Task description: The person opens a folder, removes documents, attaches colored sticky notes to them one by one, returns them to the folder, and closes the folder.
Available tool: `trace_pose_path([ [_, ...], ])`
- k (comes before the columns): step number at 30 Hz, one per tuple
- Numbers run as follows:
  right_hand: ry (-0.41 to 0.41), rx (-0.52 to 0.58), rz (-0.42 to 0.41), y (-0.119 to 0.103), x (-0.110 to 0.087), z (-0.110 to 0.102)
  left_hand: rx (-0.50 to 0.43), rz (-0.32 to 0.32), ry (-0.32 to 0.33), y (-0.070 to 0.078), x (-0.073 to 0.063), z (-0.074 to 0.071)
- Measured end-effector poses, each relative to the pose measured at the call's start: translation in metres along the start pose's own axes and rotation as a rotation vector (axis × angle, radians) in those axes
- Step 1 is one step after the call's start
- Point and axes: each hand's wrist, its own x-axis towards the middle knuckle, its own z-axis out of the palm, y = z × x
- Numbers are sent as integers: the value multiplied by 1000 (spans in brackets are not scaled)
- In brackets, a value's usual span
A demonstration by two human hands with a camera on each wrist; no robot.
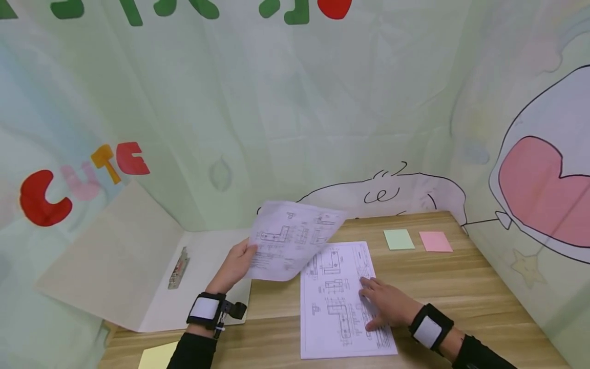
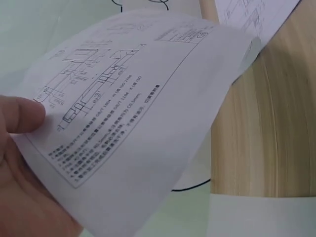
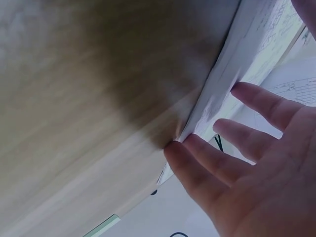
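My left hand (image 1: 236, 265) pinches one printed sheet of technical drawings (image 1: 281, 246) by its left edge, thumb on top. The sheet is raised and bends, its right corner overlapping the top of a drawing stack (image 1: 338, 302) on the table. In the left wrist view the thumb (image 2: 24, 114) lies on the printed face near lines of text. My right hand (image 1: 389, 302) rests with spread fingers on the right side of the stack. Seen from the right wrist, its fingertips (image 3: 174, 148) touch the stack's edge (image 3: 212, 94), just above the wood.
At the left lies an opened white folder (image 1: 221, 251) with a metal clip (image 1: 178, 267), its cover (image 1: 115, 261) leaning up against the curtain. Green (image 1: 399, 239) and pink (image 1: 435, 242) sticky notes lie at the back right, a yellow one (image 1: 157, 356) at the front left.
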Motion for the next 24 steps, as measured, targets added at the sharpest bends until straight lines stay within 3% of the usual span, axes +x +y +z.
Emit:
trace_pose_path([
  [11,-25,25,18,4,-8,9,70,-83,291,-18,9,-9],
  [17,-41,29,13,1,-14,7,63,-117,288,-24,13,-11],
  [24,9,46,-80,0,-21,4,68,-185,278,-37,21,-16],
])
